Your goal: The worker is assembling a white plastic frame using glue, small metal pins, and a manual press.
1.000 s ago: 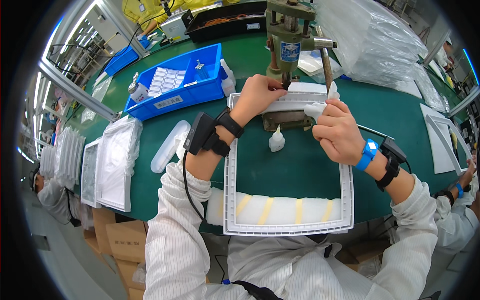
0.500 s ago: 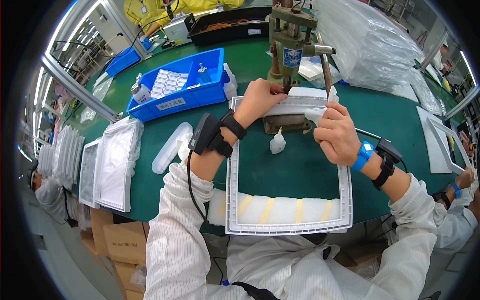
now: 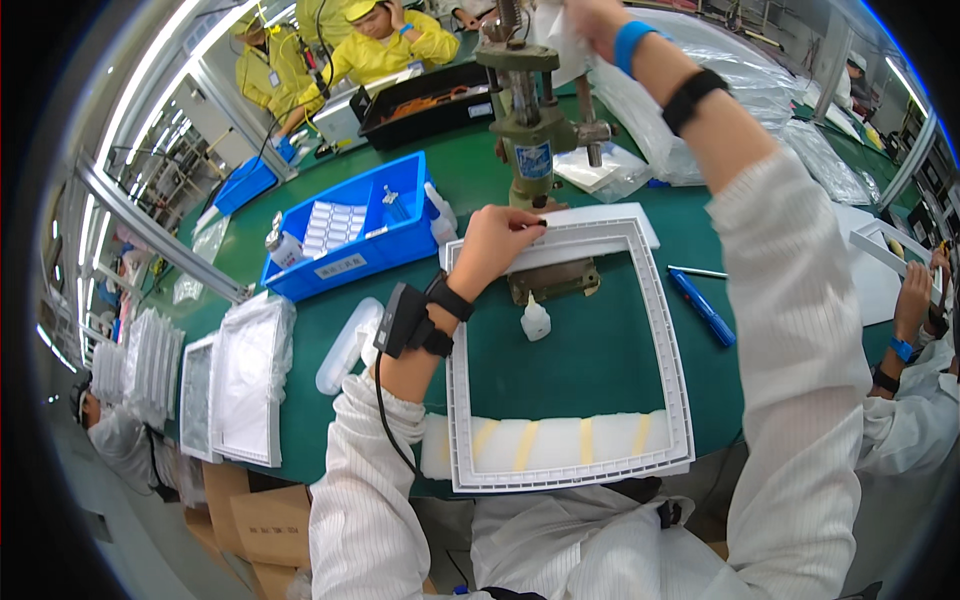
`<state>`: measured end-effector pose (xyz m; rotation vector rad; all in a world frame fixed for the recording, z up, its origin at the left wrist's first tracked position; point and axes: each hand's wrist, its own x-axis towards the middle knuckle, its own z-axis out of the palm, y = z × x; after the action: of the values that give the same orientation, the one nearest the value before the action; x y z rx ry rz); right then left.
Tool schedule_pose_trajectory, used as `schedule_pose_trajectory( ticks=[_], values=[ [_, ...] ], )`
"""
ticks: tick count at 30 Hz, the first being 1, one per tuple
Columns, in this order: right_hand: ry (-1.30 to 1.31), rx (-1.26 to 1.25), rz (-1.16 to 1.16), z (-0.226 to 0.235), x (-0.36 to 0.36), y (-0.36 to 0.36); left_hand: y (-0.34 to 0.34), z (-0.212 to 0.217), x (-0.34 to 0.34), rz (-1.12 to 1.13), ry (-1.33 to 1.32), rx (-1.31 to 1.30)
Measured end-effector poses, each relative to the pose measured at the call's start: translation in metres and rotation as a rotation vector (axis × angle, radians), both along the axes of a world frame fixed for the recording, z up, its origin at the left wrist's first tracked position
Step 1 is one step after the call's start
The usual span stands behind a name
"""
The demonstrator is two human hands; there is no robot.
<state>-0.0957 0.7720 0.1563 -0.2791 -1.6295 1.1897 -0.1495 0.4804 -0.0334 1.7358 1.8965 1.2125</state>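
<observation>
Head view: a white rectangular frame (image 3: 565,360) lies flat on the green table (image 3: 300,400), its near edge resting over a white foam pad with yellow stripes (image 3: 545,445) at the table's front. The frame is thin-walled with a ribbed border and an open centre through which the green surface shows. The left hand (image 3: 495,243) presses down on the frame's far-left corner, fingers curled over the edge against it; a black wrist-mounted device sits on that forearm. A small white bottle (image 3: 536,320) stands inside the frame opening, just in front of the base of a manual press (image 3: 535,110). The right hand (image 3: 590,20) is raised at the top of the press, closed on a piece of white material; how tightly cannot be told. A blue pen (image 3: 703,308) lies just right of the frame. To the left sit a blue bin (image 3: 350,225) and stacked white trays (image 3: 245,380). Farther back, people in yellow coats work at a black tray (image 3: 430,100).
</observation>
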Motion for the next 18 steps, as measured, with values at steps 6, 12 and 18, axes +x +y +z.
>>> schedule_pose_trajectory(
  ticks=[6,12,18],
  values=[
    [-0.313,-0.080,0.024,-0.027,-0.023,-0.040,-0.026,-0.011,-0.028,0.087,0.015,-0.056],
    [-0.344,0.387,-0.288,-0.062,0.135,-0.168,-0.034,-0.006,-0.037,0.041,0.017,0.027],
    [-1.147,0.362,-0.235,-0.134,0.279,-0.328,-0.021,-0.002,-0.043,-0.031,-0.103,-0.068]
  ],
)
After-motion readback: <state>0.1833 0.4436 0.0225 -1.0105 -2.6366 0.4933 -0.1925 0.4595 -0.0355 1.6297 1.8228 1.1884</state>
